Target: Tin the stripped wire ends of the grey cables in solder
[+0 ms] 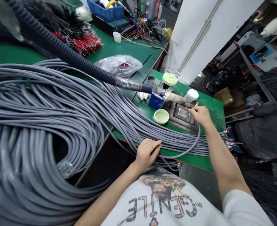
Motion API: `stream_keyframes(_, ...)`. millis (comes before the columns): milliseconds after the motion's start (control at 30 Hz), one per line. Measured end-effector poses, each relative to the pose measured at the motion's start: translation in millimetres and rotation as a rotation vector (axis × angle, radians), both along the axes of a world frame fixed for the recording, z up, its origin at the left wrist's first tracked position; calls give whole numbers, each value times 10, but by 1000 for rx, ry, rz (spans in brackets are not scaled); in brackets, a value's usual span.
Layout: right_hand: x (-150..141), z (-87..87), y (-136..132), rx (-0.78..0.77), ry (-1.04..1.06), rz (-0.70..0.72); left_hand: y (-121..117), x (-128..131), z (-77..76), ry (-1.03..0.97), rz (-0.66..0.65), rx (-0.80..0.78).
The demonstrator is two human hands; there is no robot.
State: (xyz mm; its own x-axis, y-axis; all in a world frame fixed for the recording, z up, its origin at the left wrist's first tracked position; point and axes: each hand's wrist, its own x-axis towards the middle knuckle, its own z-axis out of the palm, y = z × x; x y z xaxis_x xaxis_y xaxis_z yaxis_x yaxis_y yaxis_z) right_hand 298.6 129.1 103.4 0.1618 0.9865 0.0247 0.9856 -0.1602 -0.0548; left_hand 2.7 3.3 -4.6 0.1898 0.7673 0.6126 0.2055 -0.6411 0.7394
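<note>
While a big pile of gray cables [65,94] curls at nine o'clock, my left hand [147,153] is at six o'clock with its fingers bent. I can't really tell if it grips a cable, since my knuckles hide that part. At one o'clock from that hand sits a pale green dish [161,116], then a dark metal tray [180,120]. At three o'clock, my right hand [200,114] pinches a looped gray cable [188,152] near its end, and the loop bends down toward my left hand.
</note>
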Motion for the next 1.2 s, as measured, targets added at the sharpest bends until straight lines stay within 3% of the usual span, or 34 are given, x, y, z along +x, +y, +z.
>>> stream_keyframes(233, 120, -324, 161, -55, -51, -107, -9, -11, -11, 16, -10, -2)
stream_keyframes(767, 141, -463, 214, -80, 2, -130, -5, -2, -11, 25, -3, -13)
stream_keyframes(900, 133, -361, 164, -37, 93, -95, -4, -7, -11, 13, -6, -24)
stream_keyframes(1033, -23, -100, -103, 34, 244, -25, -15, 3, 69, -96, 1, -94)
stream_keyframes(1100, -197, 37, -315, 109, 452, 43, -3, 59, 161, -217, 11, -227)
stream_keyframes(1200, -529, 179, -632, 198, 773, 102, 68, 258, 317, -470, -70, -572)
